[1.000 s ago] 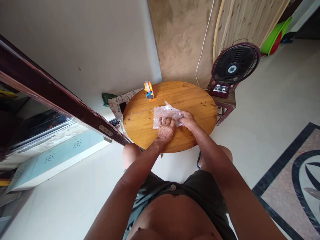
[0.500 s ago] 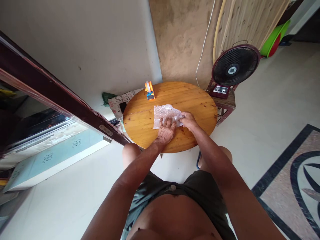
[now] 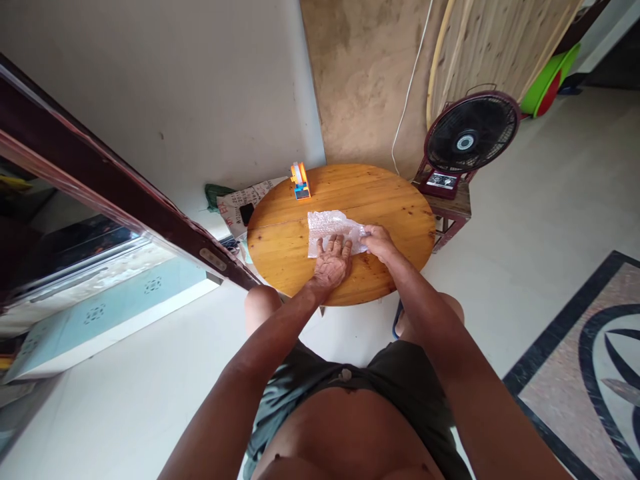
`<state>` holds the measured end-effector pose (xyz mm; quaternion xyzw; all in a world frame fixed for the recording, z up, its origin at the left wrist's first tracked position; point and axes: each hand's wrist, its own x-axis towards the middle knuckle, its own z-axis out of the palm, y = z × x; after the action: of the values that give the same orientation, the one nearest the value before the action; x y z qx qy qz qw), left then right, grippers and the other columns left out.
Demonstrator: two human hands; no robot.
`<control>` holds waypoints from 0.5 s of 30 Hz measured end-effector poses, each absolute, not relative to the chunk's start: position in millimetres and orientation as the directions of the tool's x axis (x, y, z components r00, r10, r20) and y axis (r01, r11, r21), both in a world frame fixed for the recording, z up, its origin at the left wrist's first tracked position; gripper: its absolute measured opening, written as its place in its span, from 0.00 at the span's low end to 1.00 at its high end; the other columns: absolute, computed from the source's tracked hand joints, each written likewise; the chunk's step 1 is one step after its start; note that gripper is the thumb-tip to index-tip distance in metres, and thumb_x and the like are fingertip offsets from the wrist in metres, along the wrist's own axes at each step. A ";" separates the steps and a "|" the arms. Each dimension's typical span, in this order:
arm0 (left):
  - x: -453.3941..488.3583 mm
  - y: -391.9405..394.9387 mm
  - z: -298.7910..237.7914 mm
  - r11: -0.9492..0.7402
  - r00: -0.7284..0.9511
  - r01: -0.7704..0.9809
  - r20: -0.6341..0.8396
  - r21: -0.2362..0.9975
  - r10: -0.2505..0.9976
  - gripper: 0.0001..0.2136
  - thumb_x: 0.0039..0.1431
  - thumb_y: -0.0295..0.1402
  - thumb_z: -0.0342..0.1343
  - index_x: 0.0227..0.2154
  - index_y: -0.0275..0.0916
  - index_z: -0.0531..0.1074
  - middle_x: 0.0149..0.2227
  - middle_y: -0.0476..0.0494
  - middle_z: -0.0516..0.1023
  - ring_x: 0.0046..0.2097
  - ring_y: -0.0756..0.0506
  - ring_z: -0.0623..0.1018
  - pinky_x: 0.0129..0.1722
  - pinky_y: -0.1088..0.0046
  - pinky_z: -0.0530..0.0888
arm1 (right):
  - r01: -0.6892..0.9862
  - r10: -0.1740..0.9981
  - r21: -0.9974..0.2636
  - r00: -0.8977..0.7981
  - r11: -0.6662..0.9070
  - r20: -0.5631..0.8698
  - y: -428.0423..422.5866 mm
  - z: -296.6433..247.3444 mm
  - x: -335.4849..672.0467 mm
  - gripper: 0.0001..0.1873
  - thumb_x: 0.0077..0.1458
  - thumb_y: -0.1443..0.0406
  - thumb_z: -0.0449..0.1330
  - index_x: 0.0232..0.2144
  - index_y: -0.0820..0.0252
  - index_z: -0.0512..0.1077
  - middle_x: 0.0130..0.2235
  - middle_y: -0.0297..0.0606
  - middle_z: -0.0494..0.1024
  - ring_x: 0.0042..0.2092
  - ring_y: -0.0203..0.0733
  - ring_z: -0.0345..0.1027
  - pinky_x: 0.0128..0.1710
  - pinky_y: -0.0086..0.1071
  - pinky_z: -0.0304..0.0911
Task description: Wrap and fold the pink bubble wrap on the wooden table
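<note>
A sheet of clear bubble wrap (image 3: pixel 327 227) lies flat on the round wooden table (image 3: pixel 400 207). My left hand (image 3: pixel 331 263) rests palm down on the sheet's near edge, fingers spread. My right hand (image 3: pixel 379 241) pinches the sheet's right end between fingers and thumb. Whether anything lies inside the wrap is hidden. An orange and blue tape dispenser (image 3: pixel 299 181) stands at the table's far left edge, apart from both hands.
A dark red floor fan (image 3: pixel 467 143) stands on a small stool (image 3: pixel 450 203) right of the table. Papers and a green thing (image 3: pixel 235 200) lie on the floor to the left. A dark door frame (image 3: pixel 125 193) runs along the left. A wooden panel (image 3: pixel 490 47) leans behind.
The raised flap of bubble wrap at the far edge has been laid down flat. Both hands have stayed on the sheet, nearly in place.
</note>
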<state>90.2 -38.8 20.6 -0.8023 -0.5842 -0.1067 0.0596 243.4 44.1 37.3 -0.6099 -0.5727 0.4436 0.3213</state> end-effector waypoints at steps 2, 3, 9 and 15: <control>91.2 -38.5 24.8 -0.301 0.289 0.953 0.210 0.025 0.934 0.24 0.70 0.34 0.45 0.66 0.33 0.62 0.69 0.27 0.61 0.71 0.29 0.59 0.68 0.33 0.50 | 0.390 0.983 -0.911 -0.064 -0.132 -0.170 45.1 35.7 244.2 0.16 0.49 0.70 0.62 0.43 0.63 0.79 0.34 0.36 0.81 0.28 0.35 0.68 0.21 0.23 0.58; 92.3 -37.9 26.9 -0.296 0.286 0.955 0.196 0.023 0.938 0.24 0.70 0.34 0.45 0.65 0.33 0.63 0.68 0.27 0.62 0.70 0.29 0.59 0.68 0.33 0.50 | 0.370 0.983 -0.921 -0.078 -0.124 -0.164 45.8 34.5 244.6 0.16 0.49 0.70 0.62 0.43 0.63 0.79 0.34 0.36 0.81 0.28 0.35 0.69 0.21 0.23 0.58; 101.1 -33.4 30.1 -0.284 0.276 0.959 0.193 0.014 0.942 0.23 0.68 0.32 0.46 0.63 0.30 0.65 0.66 0.24 0.63 0.69 0.29 0.60 0.69 0.38 0.52 | 0.218 0.982 -0.969 -0.122 -0.116 -0.145 49.6 29.3 243.1 0.19 0.46 0.69 0.63 0.44 0.63 0.77 0.33 0.34 0.81 0.26 0.34 0.67 0.19 0.23 0.56; 102.8 -35.1 30.3 -0.289 0.269 0.956 0.241 0.053 0.932 0.22 0.66 0.31 0.48 0.61 0.30 0.65 0.64 0.25 0.66 0.68 0.29 0.62 0.69 0.41 0.54 | 0.195 0.985 -0.975 -0.115 -0.103 -0.127 49.4 38.5 228.2 0.20 0.47 0.71 0.64 0.46 0.64 0.76 0.31 0.32 0.77 0.23 0.31 0.65 0.18 0.23 0.56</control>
<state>102.8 -35.1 30.3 -0.7949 -0.5938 -0.1135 0.0514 228.2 49.4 38.5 -0.5403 -0.5461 0.5094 0.3877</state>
